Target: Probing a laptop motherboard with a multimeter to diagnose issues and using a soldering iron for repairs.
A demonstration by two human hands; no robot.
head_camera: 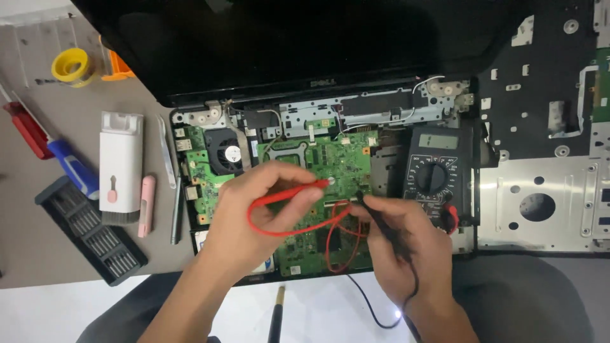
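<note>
L hand (pixel 254 213) pinches the red probe (pixel 298 188) between thumb and fingers, tip laid on the green motherboard (pixel 330 165) near its middle. R hand (pixel 400 244) closed around the black probe (pixel 375 213), tip touching the board just right of the red tip; the two tips sit near each other, apart. Red lead (pixel 279 232) loops under the L hand and crosses the lower board; black lead (pixel 381 317) trails from the R wrist toward the camera.

Board sits inside an opened laptop chassis (pixel 381 114), lid up at top, cooling fan (pixel 229 154) at upper left of board. Black multimeter (pixel 438 174) rests on the chassis just right of the board, dial facing up, display reading too small to tell.

On desk, left: white cleaning brush kit (pixel 121 168), pink pen-shaped tool (pixel 147 203), tweezers (pixel 167 152), black bit case (pixel 92 228), blue-handled screwdriver (pixel 73 168), yellow tape roll (pixel 70 65). Right: removed palmrest panel (pixel 540 197), underside up
</note>
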